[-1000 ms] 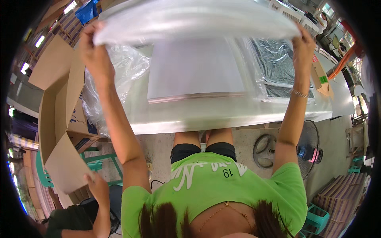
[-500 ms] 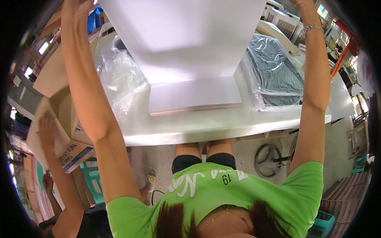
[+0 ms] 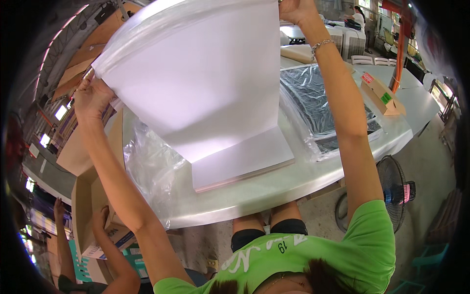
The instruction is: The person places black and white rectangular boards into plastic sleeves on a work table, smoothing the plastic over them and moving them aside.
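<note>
A large white sheet [image 3: 210, 83] is raised in front of me, its lower edge meeting a low white stack [image 3: 245, 159] on the table. Clear plastic film [image 3: 161, 24] runs along the sheet's upper edge. My left hand [image 3: 93, 95] is closed at the upper left corner, gripping the sheet together with the film. At the upper right corner, my right hand [image 3: 296, 11] pinches the sheet's edge; its fingertips are partly cut off by the frame.
The pale table [image 3: 235, 206] carries crumpled clear plastic [image 3: 152, 157] at left and a plastic-wrapped dark panel [image 3: 313, 103] at right. A small cardboard box [image 3: 382, 93] stands farther right. Another person's hand [image 3: 100, 218] is at an open carton [image 3: 88, 196] on the left. A fan [image 3: 391, 193] stands at right.
The view has tilted and turned, bringing both hands and the film-covered upper edge into sight. The other person's arm has shifted at the carton.
</note>
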Demonstrator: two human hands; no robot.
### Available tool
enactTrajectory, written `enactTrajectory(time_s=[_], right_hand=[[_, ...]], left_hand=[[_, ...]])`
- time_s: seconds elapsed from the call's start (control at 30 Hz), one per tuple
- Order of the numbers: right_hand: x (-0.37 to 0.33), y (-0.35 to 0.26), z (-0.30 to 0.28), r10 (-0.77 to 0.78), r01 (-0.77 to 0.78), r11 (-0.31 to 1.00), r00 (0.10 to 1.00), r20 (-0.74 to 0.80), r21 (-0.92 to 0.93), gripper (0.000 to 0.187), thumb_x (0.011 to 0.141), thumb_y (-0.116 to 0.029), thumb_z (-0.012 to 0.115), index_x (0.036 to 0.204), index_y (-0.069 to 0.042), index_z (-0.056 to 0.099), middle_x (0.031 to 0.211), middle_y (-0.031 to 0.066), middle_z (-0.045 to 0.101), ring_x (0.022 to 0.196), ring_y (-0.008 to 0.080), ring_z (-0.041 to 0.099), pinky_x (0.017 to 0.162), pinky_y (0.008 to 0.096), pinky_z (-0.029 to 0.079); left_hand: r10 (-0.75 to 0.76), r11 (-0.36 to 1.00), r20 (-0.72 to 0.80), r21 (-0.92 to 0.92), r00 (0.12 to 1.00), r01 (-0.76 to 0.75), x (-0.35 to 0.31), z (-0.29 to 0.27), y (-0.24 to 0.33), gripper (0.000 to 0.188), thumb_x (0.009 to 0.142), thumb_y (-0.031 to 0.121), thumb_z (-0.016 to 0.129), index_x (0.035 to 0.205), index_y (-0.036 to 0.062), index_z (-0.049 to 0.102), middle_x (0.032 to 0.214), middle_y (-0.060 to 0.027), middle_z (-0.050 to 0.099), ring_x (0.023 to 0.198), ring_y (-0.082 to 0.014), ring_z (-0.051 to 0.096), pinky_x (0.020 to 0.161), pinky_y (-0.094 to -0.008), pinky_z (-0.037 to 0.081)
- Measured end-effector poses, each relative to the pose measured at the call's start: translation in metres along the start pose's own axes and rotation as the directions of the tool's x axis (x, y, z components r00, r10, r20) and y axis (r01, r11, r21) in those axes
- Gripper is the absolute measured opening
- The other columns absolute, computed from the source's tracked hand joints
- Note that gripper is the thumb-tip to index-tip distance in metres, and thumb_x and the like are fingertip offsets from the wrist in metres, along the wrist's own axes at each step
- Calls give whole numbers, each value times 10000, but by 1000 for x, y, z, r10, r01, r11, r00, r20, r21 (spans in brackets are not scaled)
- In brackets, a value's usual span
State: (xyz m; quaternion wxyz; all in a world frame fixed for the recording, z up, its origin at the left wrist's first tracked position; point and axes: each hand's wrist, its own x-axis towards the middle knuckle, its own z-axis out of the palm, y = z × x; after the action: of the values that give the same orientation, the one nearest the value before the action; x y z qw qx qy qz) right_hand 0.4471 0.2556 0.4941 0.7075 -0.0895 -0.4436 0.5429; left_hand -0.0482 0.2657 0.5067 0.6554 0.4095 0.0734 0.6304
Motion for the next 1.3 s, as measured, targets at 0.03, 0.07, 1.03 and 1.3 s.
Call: enactTrajectory(time_s=[0.03,0.07,1.03,1.3], right_hand=[[1,0,-4,16,-16,1000,1000,4,1,173,819,-158,613,971,-100,670,935,42,635,886,198,549,895,424,395],[2,7,-1,40,-41,999,999,27,22,170,820,-162,615,968,-101,669,935,43,636,889,200,549,899,430,393],[-166,245,-153,-217,30,856,927,-307,-516,310,871,-232,649,1146,-133,547,1012,-3,475,892,62,435,777,207,364],[-223,186,-93,-303,9,673,915,-265,-740,431,841,-118,651,1236,-90,481,1117,38,485,847,65,446,770,209,394]], left_hand=[[0,1000,2,-13,1000,0,4,-7,-5,463,904,124,303,1308,-99,343,1383,-259,396,1332,-334,327,1127,-470,187],[-192,964,287,-126,938,236,13,-41,22,453,910,133,318,1306,-81,369,1388,-236,404,1331,-336,329,1125,-470,188],[225,684,-308,726,924,75,-87,-256,-238,564,900,186,569,1381,4,339,1316,-208,453,1192,-299,452,1015,-390,381],[455,337,-41,933,889,-129,-158,-93,-212,570,915,263,585,1376,16,359,1338,-228,423,1188,-323,446,1021,-431,363]])
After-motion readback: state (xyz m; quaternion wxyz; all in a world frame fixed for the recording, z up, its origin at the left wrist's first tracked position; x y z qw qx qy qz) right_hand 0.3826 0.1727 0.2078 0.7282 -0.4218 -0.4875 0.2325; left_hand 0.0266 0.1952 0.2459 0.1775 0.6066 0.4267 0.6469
